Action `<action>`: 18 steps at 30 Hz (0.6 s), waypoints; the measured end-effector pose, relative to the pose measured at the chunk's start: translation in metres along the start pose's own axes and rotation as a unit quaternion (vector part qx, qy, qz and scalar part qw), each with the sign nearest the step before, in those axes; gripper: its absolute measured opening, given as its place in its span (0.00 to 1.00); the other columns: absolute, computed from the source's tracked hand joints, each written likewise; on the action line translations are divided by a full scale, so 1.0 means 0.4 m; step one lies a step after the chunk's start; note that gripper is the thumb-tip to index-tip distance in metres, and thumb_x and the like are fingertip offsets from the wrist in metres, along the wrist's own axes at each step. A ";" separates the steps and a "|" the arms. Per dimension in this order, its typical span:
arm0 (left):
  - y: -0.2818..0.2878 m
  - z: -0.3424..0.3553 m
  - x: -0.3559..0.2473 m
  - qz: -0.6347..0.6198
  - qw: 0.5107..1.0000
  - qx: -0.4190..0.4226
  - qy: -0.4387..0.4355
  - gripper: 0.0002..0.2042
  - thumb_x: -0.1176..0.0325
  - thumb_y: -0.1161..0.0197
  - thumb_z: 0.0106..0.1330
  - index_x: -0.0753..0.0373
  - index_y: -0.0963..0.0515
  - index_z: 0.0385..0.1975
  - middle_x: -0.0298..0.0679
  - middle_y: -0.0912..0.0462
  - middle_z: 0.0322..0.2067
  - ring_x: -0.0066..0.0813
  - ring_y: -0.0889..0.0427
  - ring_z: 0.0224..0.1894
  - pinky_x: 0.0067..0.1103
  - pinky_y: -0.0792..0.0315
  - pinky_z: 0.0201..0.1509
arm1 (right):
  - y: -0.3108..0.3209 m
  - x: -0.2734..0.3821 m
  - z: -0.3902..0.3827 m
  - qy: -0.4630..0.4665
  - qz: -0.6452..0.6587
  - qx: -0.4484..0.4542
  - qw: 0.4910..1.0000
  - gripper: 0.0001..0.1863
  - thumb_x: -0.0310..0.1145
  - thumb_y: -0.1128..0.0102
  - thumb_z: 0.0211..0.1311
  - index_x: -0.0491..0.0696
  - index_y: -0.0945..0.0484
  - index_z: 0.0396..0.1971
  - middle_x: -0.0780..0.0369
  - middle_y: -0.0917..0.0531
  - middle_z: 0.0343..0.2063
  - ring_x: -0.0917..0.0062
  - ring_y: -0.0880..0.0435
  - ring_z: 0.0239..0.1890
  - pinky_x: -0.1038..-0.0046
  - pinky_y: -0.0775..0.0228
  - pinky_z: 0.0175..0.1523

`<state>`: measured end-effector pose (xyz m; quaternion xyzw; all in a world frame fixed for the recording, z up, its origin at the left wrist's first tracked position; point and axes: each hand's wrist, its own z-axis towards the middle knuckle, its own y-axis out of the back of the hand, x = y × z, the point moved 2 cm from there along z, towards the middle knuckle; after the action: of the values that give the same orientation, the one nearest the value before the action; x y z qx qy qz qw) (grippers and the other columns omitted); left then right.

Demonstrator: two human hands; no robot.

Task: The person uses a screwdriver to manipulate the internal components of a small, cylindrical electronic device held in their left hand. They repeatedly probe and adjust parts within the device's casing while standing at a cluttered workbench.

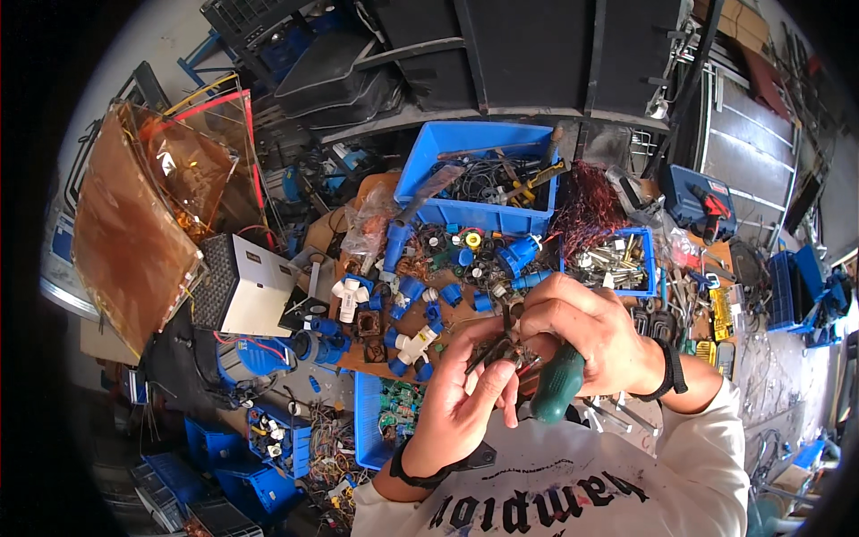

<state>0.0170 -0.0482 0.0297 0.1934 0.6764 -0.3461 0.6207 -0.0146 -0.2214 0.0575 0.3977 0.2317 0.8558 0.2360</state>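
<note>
My left hand (465, 398) and my right hand (586, 331) meet in front of my chest, both closed. Under the right palm sits a tool with a thick dark green handle (557, 387), its rounded end pointing down; the fingers hide its working end, so I cannot tell its kind. Between the left thumb and fingers is a small dark part with metal bits (506, 347), mostly covered. The right fingertips touch or nearly touch this part. Just beyond the hands lie blue and white plastic connectors, among them a white branched one with blue ends (417, 344).
A blue bin (474, 215) with cables and tools stands at the back, beside reddish wire (589, 206). A smaller blue tray (650, 259) holds metal pieces. A blue crate (368, 421) with green circuit boards is near my left forearm. A white box (257, 288) stands left.
</note>
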 end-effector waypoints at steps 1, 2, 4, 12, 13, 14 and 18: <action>0.002 0.000 0.000 -0.001 1.000 0.005 0.000 0.17 0.70 0.53 0.71 0.66 0.40 0.57 0.38 0.29 0.35 0.19 0.27 0.23 0.16 0.29 0.22 | -0.002 -0.004 -0.002 -0.001 0.017 -0.014 1.000 0.16 0.25 0.35 0.40 0.46 0.27 0.33 0.61 0.25 0.33 0.68 0.20 0.29 0.70 0.27 0.27; 0.005 0.000 0.001 -0.002 1.000 0.010 -0.001 0.17 0.70 0.53 0.71 0.66 0.40 0.57 0.38 0.29 0.35 0.20 0.27 0.23 0.16 0.29 0.22 | -0.006 -0.012 -0.006 -0.003 0.034 -0.028 0.999 0.14 0.25 0.35 0.42 0.45 0.27 0.33 0.61 0.25 0.32 0.67 0.20 0.30 0.70 0.27 0.28; 0.015 -0.004 0.011 -0.066 0.997 0.021 0.018 0.17 0.69 0.53 0.71 0.66 0.40 0.57 0.39 0.29 0.38 0.21 0.26 0.25 0.17 0.28 0.22 | -0.014 -0.020 -0.013 -0.010 0.068 -0.045 0.997 0.12 0.25 0.36 0.45 0.45 0.27 0.32 0.60 0.25 0.32 0.67 0.21 0.31 0.70 0.28 0.30; 0.062 -0.001 0.026 -0.303 0.950 0.052 0.058 0.21 0.63 0.54 0.72 0.66 0.41 0.60 0.45 0.34 0.51 0.29 0.28 0.31 0.25 0.24 0.22 | -0.051 -0.038 -0.030 -0.171 0.204 -0.111 0.957 0.04 0.22 0.41 0.55 0.41 0.26 0.30 0.60 0.23 0.28 0.76 0.24 0.30 0.77 0.33 0.34; 0.068 -0.001 0.025 -0.313 0.946 0.054 0.060 0.21 0.62 0.55 0.72 0.67 0.42 0.60 0.45 0.34 0.51 0.29 0.28 0.31 0.25 0.24 0.22 | -0.062 -0.047 -0.031 -0.205 0.237 -0.119 0.942 0.04 0.23 0.41 0.56 0.41 0.26 0.30 0.61 0.23 0.28 0.78 0.24 0.30 0.77 0.33 0.34; 0.076 -0.001 0.023 -0.324 0.943 0.055 0.062 0.22 0.62 0.56 0.72 0.67 0.42 0.60 0.45 0.34 0.51 0.29 0.28 0.31 0.25 0.24 0.22 | -0.073 -0.055 -0.030 -0.239 0.270 -0.126 0.924 0.03 0.23 0.42 0.58 0.41 0.26 0.31 0.62 0.23 0.28 0.81 0.24 0.31 0.78 0.33 0.34; 0.122 0.006 0.027 -0.348 0.936 0.030 0.053 0.23 0.61 0.57 0.73 0.70 0.43 0.60 0.46 0.33 0.51 0.29 0.28 0.31 0.24 0.25 0.22 | -0.113 -0.072 0.007 -0.261 0.327 -0.128 0.899 0.02 0.23 0.45 0.63 0.41 0.26 0.32 0.67 0.22 0.28 0.85 0.25 0.33 0.79 0.31 0.39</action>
<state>0.0506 -0.0182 0.0081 -0.0175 0.7228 -0.5496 0.4187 0.0143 -0.2026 0.0162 0.6265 -0.0932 0.7726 0.0440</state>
